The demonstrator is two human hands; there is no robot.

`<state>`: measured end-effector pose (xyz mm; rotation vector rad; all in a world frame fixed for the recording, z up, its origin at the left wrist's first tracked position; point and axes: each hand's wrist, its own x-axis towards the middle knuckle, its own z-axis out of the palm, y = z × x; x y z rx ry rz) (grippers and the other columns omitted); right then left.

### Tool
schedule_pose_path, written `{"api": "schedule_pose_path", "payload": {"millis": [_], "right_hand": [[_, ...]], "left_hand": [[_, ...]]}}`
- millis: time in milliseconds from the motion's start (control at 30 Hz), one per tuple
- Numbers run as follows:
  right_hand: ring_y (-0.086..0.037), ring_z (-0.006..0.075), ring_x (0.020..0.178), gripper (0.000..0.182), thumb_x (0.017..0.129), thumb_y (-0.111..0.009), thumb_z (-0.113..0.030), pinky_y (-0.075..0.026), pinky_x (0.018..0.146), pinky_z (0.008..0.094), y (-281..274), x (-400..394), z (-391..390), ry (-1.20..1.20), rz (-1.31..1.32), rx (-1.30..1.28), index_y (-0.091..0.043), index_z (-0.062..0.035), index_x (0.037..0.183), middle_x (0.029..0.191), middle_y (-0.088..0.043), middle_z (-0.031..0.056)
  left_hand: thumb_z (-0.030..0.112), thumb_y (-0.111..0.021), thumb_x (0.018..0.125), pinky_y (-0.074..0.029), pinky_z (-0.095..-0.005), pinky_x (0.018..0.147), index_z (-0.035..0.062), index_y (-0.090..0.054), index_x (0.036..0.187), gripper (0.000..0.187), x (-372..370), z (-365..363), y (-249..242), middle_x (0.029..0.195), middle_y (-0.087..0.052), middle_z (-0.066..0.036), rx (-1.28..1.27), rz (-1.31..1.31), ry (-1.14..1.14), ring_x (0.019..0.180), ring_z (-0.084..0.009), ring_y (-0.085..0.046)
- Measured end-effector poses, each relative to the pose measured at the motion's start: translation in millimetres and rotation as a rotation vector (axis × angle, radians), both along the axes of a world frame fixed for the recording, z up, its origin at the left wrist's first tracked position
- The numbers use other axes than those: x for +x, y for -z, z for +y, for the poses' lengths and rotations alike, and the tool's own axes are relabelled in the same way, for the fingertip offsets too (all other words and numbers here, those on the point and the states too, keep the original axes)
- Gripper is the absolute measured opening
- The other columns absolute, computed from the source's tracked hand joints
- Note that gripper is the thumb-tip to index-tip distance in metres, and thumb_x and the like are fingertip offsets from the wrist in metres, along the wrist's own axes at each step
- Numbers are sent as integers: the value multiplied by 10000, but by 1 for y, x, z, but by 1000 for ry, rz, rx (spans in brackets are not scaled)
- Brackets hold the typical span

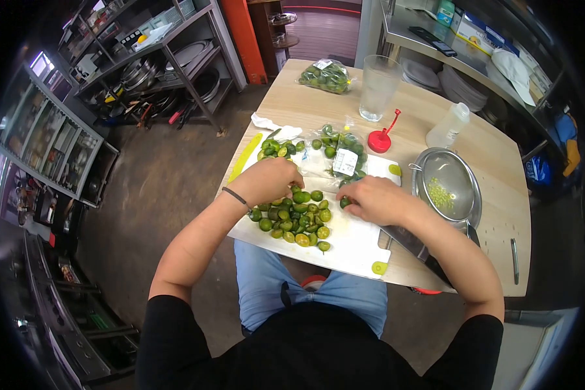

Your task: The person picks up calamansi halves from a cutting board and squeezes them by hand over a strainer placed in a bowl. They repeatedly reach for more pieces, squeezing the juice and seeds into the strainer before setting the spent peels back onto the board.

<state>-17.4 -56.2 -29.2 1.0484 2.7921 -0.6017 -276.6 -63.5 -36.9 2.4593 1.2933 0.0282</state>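
Note:
My left hand is curled over the back of a pile of halved green calamansi limes; its fingertips are partly hidden, and what they hold I cannot make out. Between the fingers of my right hand is a small green lime. Both hands are above the white cutting board. Behind them lies an open clear bag of limes with a white label. More green limes sit at the board's back left. Under my right forearm lies a dark knife, partly covered.
To the right, a metal strainer holding pale seeds rests in a bowl. Farther back stand a clear pitcher, a red lid with spout, a squeeze bottle and another lime bag. A pen lies near the right edge.

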Motion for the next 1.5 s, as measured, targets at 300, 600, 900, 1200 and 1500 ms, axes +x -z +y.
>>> {"api": "schedule_pose_path", "payload": {"millis": [300,600,900,1200,1500], "right_hand": [[-676,301,839,162,794,-659,-145,-555,741,419,19,0,-14,-108,6,288,-687,-35,910,884,-642,127],[-650,365,901,252,792,-665,-28,-534,825,417,-48,42,-11,11,310,273,-661,39,1035,1016,-654,181],[-647,351,954,240,808,-609,19,-516,850,408,-75,172,-9,333,149,445,-672,21,1039,1004,-675,196],[-653,359,826,97,787,-652,-14,-529,751,431,-24,193,2,302,146,455,-658,27,874,885,-658,177],[-643,372,766,45,771,-647,-10,-522,708,447,-22,197,1,305,188,493,-643,17,806,815,-650,169]], "left_hand": [[120,-786,691,-540,-346,734,34,-733,919,250,1,14,1,820,-692,-122,-31,30,-9,769,-262,-677],[84,-754,734,-532,-297,692,31,-718,1003,277,25,-4,-50,827,-689,-92,201,-442,19,716,-179,-656],[122,-706,832,-527,-319,730,18,-696,1061,252,154,23,-65,918,-695,-119,259,-655,254,761,-211,-666],[135,-668,831,-517,-439,790,-29,-705,958,210,256,59,-18,899,-680,-211,329,-386,376,851,-384,-645],[81,-661,798,-539,-444,782,-25,-686,783,110,267,66,3,822,-674,-220,428,-400,363,829,-384,-659]]}}
